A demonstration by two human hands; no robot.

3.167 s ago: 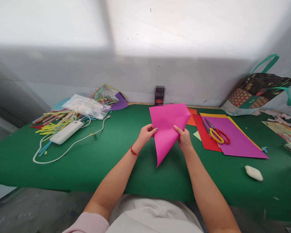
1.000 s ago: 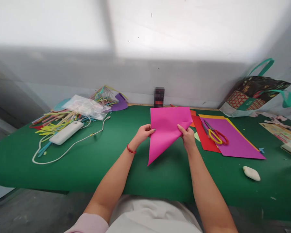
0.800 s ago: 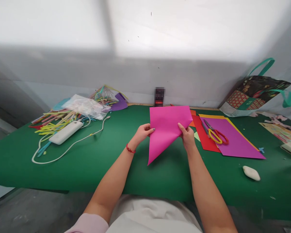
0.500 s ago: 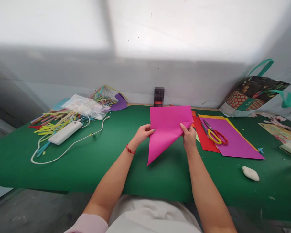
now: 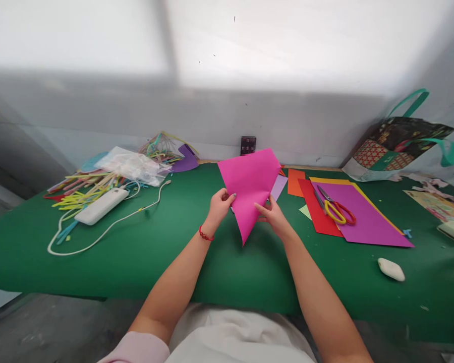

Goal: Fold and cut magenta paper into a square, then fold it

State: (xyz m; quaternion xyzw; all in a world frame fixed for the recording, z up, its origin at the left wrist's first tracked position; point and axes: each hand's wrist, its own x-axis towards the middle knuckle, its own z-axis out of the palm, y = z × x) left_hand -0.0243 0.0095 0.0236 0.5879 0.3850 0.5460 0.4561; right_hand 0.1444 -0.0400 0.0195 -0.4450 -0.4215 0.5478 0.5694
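A sheet of bright pink paper (image 5: 247, 179) is held up above the green tabletop, tapering to a point at the bottom. My left hand (image 5: 220, 204) pinches its left edge between thumb and fingers. On the lower right edge, my right hand (image 5: 273, 216) grips the paper, thumb in front and fingers partly behind. Part of the paper is curved or folded over, and its back is hidden. Behind its right side a lilac piece of paper (image 5: 279, 187) shows in part.
To the right, scissors with red and yellow handles (image 5: 335, 212) lie on purple paper (image 5: 374, 222) and red paper (image 5: 320, 222). A white case (image 5: 391, 269) sits nearer. At left are a white power bank (image 5: 103, 206) with its cable and several coloured strips (image 5: 83, 189). A patterned bag (image 5: 393, 146) stands back right.
The pink paper has turned and tilted, its right side swinging left and its lower tip rising. My right hand has moved left, closer to my left hand. Orange and lilac papers behind are uncovered.
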